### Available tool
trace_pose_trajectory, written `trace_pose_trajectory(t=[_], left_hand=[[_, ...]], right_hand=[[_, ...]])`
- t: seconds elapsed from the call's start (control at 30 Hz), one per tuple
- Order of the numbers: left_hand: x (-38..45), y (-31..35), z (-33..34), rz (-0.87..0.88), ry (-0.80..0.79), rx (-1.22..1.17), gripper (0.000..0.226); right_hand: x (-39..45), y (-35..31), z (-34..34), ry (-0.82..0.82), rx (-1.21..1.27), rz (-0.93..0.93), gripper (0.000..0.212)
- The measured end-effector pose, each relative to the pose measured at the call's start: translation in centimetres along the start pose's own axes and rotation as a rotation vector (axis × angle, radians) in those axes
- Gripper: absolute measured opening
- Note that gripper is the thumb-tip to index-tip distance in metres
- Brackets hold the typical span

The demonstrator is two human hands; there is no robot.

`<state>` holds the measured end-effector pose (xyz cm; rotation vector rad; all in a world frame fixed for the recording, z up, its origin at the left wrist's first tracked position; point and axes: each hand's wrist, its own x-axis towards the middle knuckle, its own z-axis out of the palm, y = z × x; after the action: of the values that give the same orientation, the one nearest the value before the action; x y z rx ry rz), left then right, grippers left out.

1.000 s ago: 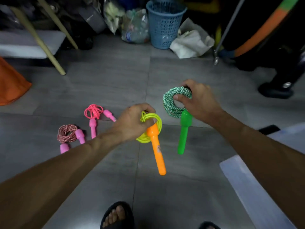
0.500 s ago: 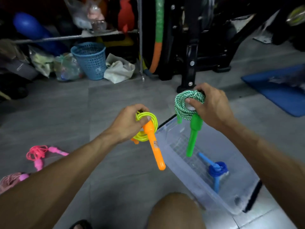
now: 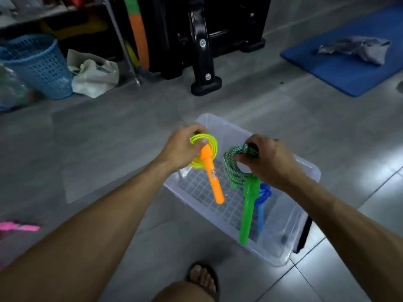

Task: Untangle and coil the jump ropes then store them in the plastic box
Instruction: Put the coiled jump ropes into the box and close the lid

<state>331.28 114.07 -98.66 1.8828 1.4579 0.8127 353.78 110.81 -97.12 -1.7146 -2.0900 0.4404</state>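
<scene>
Clear plastic box (image 3: 305, 168) on grey floor, blue rope (image 3: 262, 198) inside. Left hand (image 3: 183, 149) grips yellow coil (image 3: 212, 144), orange handle dangling; right hand (image 3: 270, 162) grips green coil (image 3: 232, 168); both held over box.

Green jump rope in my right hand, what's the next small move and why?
Probably lower it and let go. Your right hand grips the coiled green jump rope over the clear plastic box, beside the blue jump rope already inside.
</scene>
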Motion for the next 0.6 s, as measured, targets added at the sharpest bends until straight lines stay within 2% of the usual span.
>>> trace_pose_trajectory(t=[0.13, 0.2, 0.37, 0.5, 0.6], left_hand=[[0.2, -6.0, 2.7, -0.054, -0.377, 0.18, 0.012], [0.2, -8.3, 4.0, -0.117, -0.479, 0.185, 0.008], [1.9, -11.8, 7.2, -0.161, -0.361, 0.259, 0.01], [3.8, -12.8, 8.7, -0.187, -0.407, 0.426, 0.015], [4.3, -13.2, 8.5, -0.196, -0.398, 0.487, 0.027]], right_hand=[[1.0, 2.4, 5.4, -0.129, -0.063, -0.002, 0.038], [2.3, 3.6, 8.1, -0.171, -0.02, 0.029, 0.036], [5.8, 6.5, 13.5, -0.191, 0.02, 0.15, 0.032], [8.0, 8.1, 16.0, -0.202, 0.003, 0.223, 0.035], [9.1, 8.3, 16.4, -0.157, 0.023, 0.242, 0.036]])
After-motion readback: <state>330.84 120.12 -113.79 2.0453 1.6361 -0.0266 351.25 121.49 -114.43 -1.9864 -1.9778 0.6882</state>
